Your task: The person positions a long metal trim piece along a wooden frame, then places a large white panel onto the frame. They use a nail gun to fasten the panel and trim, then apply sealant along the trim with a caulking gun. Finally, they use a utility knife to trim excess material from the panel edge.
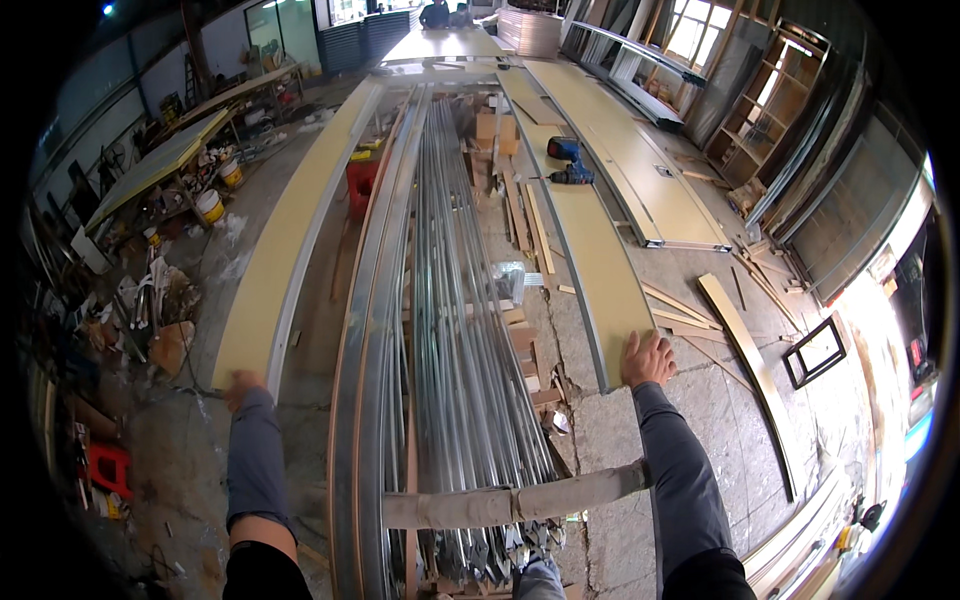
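Two long pale-yellow panels with metal edges run away from me, one on each side. My left hand [243, 387] is closed on the near end of the left panel [282, 235]; its fingers are slightly blurred. At the near right corner of the right panel [598, 235], my right hand [648, 358] grips the edge with its fingers curled over the top. A blue and black cordless drill [568, 170] rests on that right panel, farther up. Between the panels lies a bundle of thin metal profiles [460, 300], beside wider metal channels [365, 350].
A grey wrapped bar [515, 507] crosses the metal bundle close to me. More yellow panels [640, 165] lie to the right, with a loose strip [745, 370] and a small dark frame [815, 352] on the floor. A red stool [362, 187] stands behind the left panel. People [437, 15] are far off.
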Demonstrator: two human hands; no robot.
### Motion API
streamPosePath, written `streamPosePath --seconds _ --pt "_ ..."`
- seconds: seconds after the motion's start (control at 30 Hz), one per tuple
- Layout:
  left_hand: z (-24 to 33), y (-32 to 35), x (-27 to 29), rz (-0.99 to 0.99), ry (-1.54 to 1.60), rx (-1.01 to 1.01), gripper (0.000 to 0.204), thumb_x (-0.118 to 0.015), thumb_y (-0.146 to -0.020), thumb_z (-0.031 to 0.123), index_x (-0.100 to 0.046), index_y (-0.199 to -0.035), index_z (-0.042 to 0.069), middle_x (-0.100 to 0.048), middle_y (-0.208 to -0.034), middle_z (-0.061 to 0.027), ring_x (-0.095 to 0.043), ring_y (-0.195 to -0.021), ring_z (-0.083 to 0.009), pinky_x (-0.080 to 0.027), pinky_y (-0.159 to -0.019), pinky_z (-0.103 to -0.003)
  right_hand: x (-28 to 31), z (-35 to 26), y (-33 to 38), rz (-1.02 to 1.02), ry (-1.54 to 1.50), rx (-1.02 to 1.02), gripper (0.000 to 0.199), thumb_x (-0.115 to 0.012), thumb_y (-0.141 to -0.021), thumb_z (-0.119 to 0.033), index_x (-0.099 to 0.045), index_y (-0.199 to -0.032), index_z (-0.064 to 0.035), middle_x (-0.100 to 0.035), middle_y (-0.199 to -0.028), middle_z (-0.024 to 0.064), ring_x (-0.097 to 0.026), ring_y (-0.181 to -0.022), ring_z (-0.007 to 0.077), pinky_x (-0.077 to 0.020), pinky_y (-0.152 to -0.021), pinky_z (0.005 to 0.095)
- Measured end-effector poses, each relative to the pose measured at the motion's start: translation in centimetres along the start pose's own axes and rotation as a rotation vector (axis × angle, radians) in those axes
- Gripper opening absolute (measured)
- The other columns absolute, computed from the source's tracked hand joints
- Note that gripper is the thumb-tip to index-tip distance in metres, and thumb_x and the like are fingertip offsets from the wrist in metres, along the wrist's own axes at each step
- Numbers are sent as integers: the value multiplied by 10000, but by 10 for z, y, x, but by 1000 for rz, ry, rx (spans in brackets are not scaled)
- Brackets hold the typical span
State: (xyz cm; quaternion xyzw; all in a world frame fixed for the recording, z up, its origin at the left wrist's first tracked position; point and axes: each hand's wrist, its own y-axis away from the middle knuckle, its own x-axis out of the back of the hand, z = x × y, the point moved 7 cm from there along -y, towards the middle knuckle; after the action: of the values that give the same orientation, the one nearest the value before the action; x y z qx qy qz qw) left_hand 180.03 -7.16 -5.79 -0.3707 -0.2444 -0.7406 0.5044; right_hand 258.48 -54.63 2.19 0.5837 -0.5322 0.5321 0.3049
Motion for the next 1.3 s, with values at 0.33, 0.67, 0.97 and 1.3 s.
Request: streamPosePath --seconds 0.33,0.67,0.97,1.3 --pt "-15 -19 0 -326 571 -81 829 -598 -982 553 -350 -1440 -93 -530 -1392 -327 -625 -1193 -440 -555 -978 -502 -8 13 2 441 -419 235 390 -481 -1043 -421 -730 -1083 -124 -687 -1213 64 -550 -1252 308 -344 -1100 478" --pt "-7 -24 -19 -421 1099 -109 734 -684 -943 477 -521 -1345 -115 -619 -1362 -238 -652 -1168 -360 -528 -989 -446 -8 18 6 430 -623 259 515 -447 -1080 -425 -761 -885 -67 -735 -861 109 -668 -949 292 -456 -917 425" --pt "-5 -53 -27 -459 1175 -65 703 -705 -926 397 -481 -1375 -95 -604 -1392 -225 -630 -1215 -352 -514 -1016 -445 -2 -20 45 385 -780 382 509 -492 -1082 -381 -752 -860 -5 -729 -765 118 -700 -744 249 -513 -707 355" --pt "6 -39 -62 -506 1194 197 656 -654 -906 430 -512 -1383 4 -586 -1402 -222 -639 -1182 -378 -534 -963 -493 -7 -2 19 341 -754 61 786 -388 -1023 -677 -784 -768 -47 -733 -696 88 -706 -718 240 -514 -720 363"
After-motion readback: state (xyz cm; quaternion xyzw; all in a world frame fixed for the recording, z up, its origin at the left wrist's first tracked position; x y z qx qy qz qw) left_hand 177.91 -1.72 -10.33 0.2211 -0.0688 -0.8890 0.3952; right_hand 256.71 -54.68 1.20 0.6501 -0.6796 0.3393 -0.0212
